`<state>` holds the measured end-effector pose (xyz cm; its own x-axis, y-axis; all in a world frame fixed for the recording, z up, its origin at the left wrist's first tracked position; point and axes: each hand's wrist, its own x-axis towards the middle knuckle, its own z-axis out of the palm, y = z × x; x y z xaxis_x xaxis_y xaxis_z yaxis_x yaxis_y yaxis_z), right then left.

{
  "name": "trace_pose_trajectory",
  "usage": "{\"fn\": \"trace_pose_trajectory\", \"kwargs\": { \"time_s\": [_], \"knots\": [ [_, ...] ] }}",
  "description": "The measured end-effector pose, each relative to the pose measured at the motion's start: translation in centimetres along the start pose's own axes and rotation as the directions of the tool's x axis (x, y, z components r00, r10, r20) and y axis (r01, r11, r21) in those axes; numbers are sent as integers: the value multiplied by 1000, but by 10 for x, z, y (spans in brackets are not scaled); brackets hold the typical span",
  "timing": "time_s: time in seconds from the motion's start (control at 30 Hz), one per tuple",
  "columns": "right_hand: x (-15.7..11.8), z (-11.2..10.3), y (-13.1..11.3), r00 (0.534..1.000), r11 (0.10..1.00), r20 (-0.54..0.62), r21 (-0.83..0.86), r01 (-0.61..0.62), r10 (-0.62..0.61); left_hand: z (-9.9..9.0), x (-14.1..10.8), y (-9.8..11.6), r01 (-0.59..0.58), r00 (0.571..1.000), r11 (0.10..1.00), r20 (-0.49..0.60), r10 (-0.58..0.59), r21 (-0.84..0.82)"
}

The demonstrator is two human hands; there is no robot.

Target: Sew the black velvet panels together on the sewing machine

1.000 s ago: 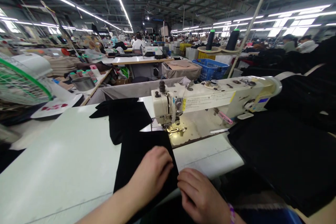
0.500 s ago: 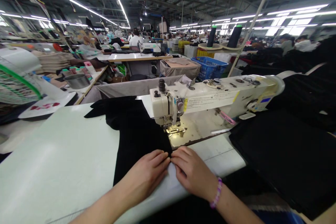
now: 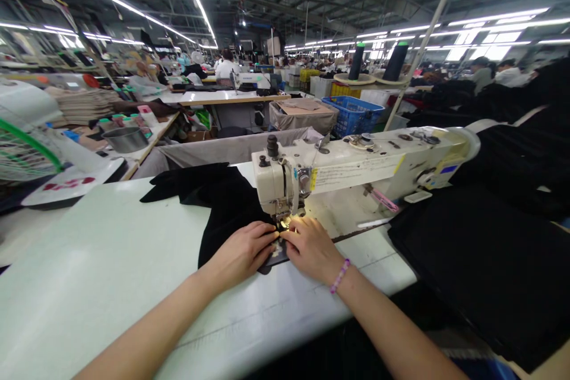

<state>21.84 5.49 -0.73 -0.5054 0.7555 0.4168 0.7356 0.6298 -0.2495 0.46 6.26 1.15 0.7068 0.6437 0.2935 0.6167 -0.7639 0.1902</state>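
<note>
Cloth (image 3: pixel 234 205), perhaps partly under sewing machine (image 3: pixel 356 163)

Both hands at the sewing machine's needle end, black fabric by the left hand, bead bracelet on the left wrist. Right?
No: the bead bracelet is on the right wrist, per the head view. The rest stands: left hand and right hand at the needle end of the sewing machine, black fabric by the left hand.

On the table (image 3: pixel 111 261) I watched remotely, cloth (image 3: pixel 236 202) lay left of the sewing machine (image 3: pixel 365 157); a fan (image 3: pixel 33 145) stood farther left, more fabric (image 3: pixel 481 249) to the right, a basket (image 3: pixel 354 119) beyond the machine.
</note>
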Motion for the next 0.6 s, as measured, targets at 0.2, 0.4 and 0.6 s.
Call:
{"fn": "trace_pose_trajectory", "kwargs": {
  "time_s": [0.2, 0.4, 0.6],
  "knots": [
    [-3, -3, -4, 998, 999, -41, 12, -48, 48, -1, 8, -14, 51, 999, 998, -2, -51, 40],
    [-50, -1, -17, 986, 992, -136, 92, -88, 100, 2, 5, -17, 204, 974, 977, -111, -196, 67],
    [-114, -49, 26, 927, 989, -347, 11, -146, 141, 11, -2, -36, 538, 832, 840, -201, -517, 66]
  ]
}}
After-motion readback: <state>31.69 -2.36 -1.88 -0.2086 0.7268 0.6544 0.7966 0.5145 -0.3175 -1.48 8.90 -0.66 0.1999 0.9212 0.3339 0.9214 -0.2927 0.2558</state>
